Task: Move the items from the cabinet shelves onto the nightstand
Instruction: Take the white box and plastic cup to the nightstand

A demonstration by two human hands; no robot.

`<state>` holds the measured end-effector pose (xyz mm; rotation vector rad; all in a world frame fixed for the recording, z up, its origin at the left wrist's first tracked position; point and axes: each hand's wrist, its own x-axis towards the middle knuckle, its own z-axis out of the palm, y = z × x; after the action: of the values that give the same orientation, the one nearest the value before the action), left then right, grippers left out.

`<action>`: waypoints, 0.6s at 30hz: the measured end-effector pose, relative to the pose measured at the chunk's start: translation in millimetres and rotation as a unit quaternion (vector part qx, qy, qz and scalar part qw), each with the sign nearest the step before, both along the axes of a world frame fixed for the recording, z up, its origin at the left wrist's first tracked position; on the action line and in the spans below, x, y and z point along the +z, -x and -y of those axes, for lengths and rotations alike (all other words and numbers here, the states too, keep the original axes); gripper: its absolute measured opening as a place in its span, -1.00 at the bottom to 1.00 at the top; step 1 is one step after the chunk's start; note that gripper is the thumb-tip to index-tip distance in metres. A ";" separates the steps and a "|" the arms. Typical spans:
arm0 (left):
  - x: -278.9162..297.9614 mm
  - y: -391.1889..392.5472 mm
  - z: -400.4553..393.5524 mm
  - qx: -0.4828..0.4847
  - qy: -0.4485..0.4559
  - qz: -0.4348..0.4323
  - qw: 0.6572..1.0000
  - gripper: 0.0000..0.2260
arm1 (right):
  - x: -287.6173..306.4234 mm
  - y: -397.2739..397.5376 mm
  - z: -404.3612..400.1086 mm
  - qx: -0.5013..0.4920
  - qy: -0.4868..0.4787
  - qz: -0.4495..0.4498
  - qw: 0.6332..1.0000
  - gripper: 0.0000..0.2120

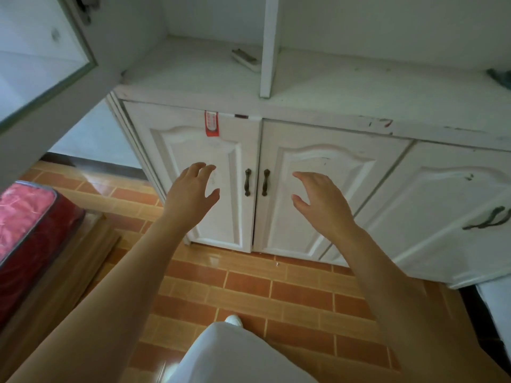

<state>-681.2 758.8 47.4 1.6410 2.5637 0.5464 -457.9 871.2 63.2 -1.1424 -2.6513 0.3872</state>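
Observation:
I face a white cabinet whose open shelf [193, 76] runs across the upper part of the view. A flat white remote-like item [246, 60] lies on it, left of the upright divider [268, 45]. At the far right edge, a dark greenish item [501, 76] is cut off by the frame. My left hand [192, 193] and my right hand [320, 200] hover empty with spread fingers in front of the closed lower doors [210, 183], either side of the two dark handles [256, 182]. The nightstand is not in view.
A glass-panelled cabinet door [47, 59] stands open at upper left. A red mattress [25, 225] on a wooden bed frame [69, 261] sits at lower left. Orange brick-pattern floor tiles [262, 288] lie below. A third lower door with a dark handle [488, 218] is at right.

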 end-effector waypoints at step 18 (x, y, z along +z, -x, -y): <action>65.8 90.8 -96.6 0.086 -0.069 -0.028 0.993 -0.50 | 60.4 110.7 -110.1 0.072 -0.028 -0.158 0.984 -0.58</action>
<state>-772.0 855.4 113.1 1.5026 2.7846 0.7143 -568.6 981.2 123.6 -0.7986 -2.4519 0.4731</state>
